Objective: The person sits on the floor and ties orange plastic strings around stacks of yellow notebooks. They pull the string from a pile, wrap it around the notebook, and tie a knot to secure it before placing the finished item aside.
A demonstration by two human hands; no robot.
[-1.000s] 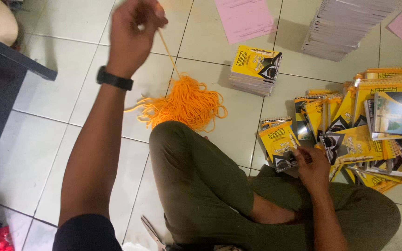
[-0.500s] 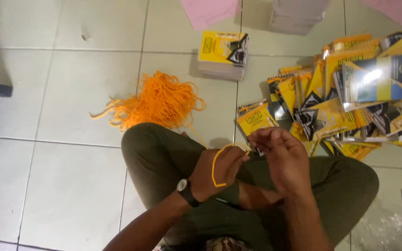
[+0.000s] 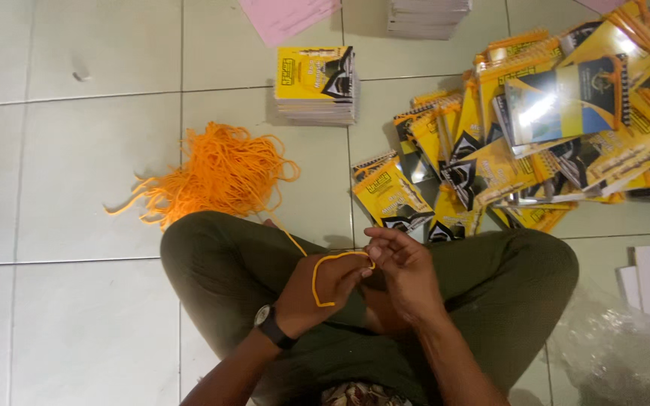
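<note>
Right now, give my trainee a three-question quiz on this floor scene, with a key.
1. True or false: both hands, left hand and right hand, are on one orange cord.
2. Where does the pile of orange cords lie? A: on the tiled floor, beyond the person's left knee. B: on top of the booklets.
3. Fill in: the neat stack of yellow booklets lies apart from the ____ heap of spiral-bound booklets on the right.

Key: 1 true; 2 A; 3 loose (scattered).
</note>
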